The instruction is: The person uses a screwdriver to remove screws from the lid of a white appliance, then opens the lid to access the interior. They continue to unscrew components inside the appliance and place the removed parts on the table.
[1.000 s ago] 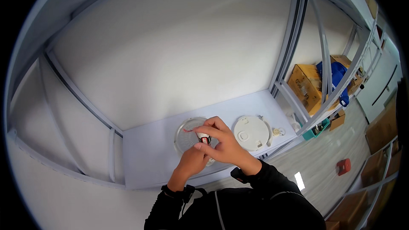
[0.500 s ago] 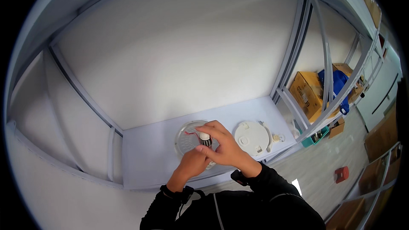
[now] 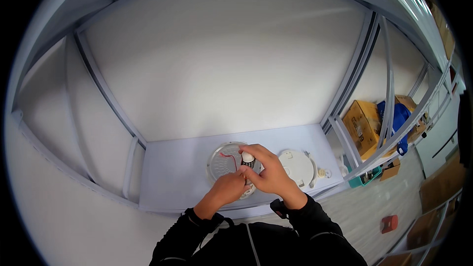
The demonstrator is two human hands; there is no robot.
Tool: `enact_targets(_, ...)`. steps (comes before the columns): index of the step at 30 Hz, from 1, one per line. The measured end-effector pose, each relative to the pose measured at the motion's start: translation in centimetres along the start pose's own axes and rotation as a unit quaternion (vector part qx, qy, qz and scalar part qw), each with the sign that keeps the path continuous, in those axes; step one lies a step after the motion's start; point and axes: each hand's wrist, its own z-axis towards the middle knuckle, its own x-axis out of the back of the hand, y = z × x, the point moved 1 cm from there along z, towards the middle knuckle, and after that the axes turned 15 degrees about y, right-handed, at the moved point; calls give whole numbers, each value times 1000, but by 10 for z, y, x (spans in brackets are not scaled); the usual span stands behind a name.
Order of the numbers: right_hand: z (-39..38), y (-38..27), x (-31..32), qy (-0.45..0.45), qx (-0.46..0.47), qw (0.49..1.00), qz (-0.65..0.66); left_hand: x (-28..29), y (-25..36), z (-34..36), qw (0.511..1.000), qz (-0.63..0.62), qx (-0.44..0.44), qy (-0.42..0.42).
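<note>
In front of me my right hand (image 3: 272, 171) curls around a small cylinder (image 3: 248, 158) with a white domed top and a black-and-white patterned side. My left hand (image 3: 226, 189) is closed, its fingertips meeting my right thumb just below the cylinder. What the left fingers pinch, if anything, is hidden. A thin red wire (image 3: 228, 155) runs beside the cylinder, above a round, shallow, clear-looking dish (image 3: 214, 161) on the table. Both hands cover the dish's right and near side.
Right of my hands a white round disc (image 3: 297, 166) lies on the white table (image 3: 170, 170), with a curved white strip (image 3: 313, 168) and small pale parts (image 3: 323, 173) alongside. Metal frame posts flank the table. Cardboard boxes (image 3: 363, 128), a teal bin (image 3: 367, 178) and a red stool (image 3: 389, 223) are farther right.
The view has shifted, so the table sits a little differently in the picture. My hands still hold the cylinder over the dish, with the left wrist slightly turned.
</note>
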Motion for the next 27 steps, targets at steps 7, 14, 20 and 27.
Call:
enact_targets(7, -2, 8, 5, -8, -13, 999, 33, 4, 0, 1, 1000, 5, -17, 14)
enact_targets(14, 0, 5, 8, -24, -57, 997, -39, 5, 3, -3, 999, 26, -12, 30)
enact_targets(20, -6, 13, 4, 32, -97, 994, 44, 1, 1, -4, 998, 40, -15, 40)
enact_targets(27, -5, 9, 9, -58, -44, 993, -98, 2, 8, -5, 997, 40, 4, 58)
